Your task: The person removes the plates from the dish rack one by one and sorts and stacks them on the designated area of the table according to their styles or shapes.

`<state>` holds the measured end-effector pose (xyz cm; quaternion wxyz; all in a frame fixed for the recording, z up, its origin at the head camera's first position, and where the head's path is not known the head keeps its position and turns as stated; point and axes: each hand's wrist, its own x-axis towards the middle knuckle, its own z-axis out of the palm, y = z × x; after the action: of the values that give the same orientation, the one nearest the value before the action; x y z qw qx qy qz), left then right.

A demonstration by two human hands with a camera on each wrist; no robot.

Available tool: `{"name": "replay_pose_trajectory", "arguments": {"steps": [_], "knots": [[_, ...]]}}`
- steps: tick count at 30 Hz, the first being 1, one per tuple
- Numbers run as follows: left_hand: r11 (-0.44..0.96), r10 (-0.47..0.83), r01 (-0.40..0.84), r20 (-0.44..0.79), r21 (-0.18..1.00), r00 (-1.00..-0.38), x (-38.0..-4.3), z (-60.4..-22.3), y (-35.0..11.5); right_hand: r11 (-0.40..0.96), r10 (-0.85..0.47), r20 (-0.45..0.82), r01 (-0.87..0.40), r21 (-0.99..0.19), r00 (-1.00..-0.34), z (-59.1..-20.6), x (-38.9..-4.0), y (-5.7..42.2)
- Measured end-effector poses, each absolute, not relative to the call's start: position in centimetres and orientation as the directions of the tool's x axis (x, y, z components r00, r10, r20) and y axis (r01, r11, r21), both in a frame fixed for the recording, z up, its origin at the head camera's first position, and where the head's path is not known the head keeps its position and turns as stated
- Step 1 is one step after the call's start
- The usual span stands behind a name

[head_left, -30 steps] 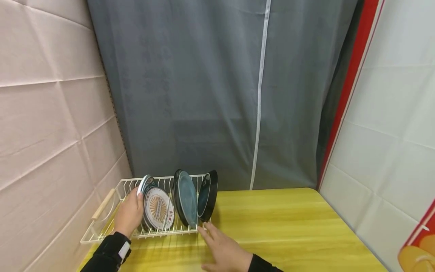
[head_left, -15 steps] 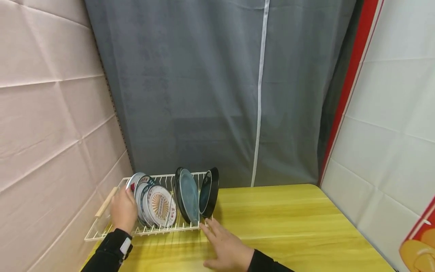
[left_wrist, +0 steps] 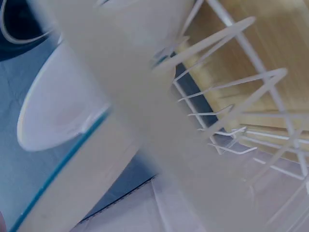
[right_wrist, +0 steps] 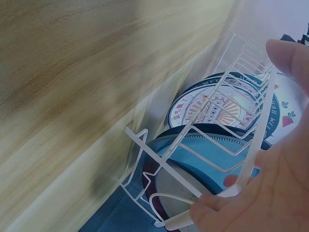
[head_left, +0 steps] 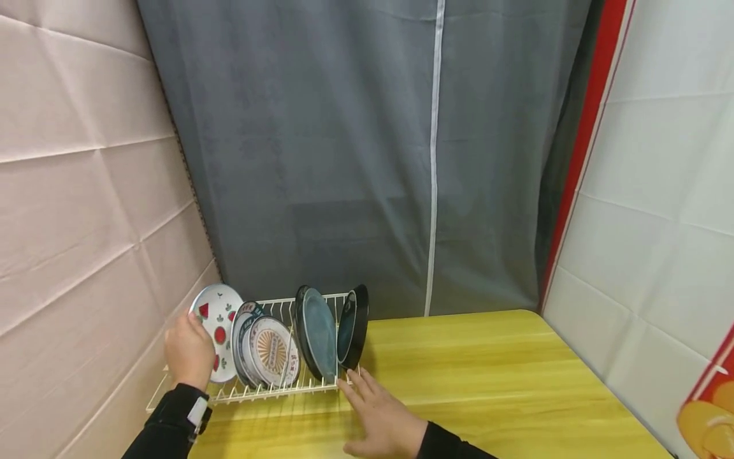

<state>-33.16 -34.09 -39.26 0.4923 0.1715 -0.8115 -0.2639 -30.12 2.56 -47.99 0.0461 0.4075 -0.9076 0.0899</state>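
Observation:
My left hand [head_left: 189, 350] grips the edge of a white plate [head_left: 222, 309] with strawberry and watermelon prints, upright at the left end of a white wire dish rack [head_left: 232, 395]. In the left wrist view a blurred pale band crosses the picture, and the fingers barely show. My right hand [head_left: 384, 414] rests its extended fingertips on the rack's front right corner, thumb apart. Beside the fruit plate stand several patterned plates [head_left: 272, 350]. Farther right are a blue plate [head_left: 319, 331] with a dark one behind it, and a dark bowl [head_left: 353, 328].
The rack stands on a yellow wood-grain table [head_left: 459, 376], near its left side. A pale cloth wall [head_left: 86, 223] rises close to the left hand. Behind the rack hangs a grey curtain [head_left: 344, 159]. A white panel [head_left: 659, 223] borders the table's right side.
My left hand has moved left with the fruit-print plate, away from the other patterned plates, and turned its printed face into view. The right hand stays at the rack's corner.

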Motion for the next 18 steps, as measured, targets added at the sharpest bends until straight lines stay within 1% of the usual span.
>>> {"name": "replay_pose_trajectory", "arguments": {"steps": [4,7,12,15,18], "knots": [[0.765,-0.590,-0.027,0.682,0.644,-0.432,-32.5,-37.6,-34.7,0.651,-0.730,0.162,-0.748,-0.130,-0.664,-47.9,-30.0,2.6],[0.709,-0.652,-0.026,0.642,0.704,-0.404,-31.6,-36.5,-35.7,0.648,-0.734,0.157,-0.751,-0.126,-0.660,-48.1,-29.9,2.2],[0.609,-0.749,0.010,0.579,0.793,-0.322,-30.5,-35.1,-36.8,0.664,-0.724,0.133,-0.737,-0.126,-0.676,-48.1,-30.0,1.9],[0.596,-0.768,0.029,0.580,0.803,-0.272,-30.3,-34.4,-36.9,0.676,-0.712,0.124,-0.723,-0.145,-0.691,-48.0,-30.1,2.1],[0.574,-0.786,0.060,0.570,0.817,-0.241,-30.1,-33.6,-36.8,0.678,-0.709,0.133,-0.722,-0.139,-0.692,-48.0,-30.1,2.3]]}}
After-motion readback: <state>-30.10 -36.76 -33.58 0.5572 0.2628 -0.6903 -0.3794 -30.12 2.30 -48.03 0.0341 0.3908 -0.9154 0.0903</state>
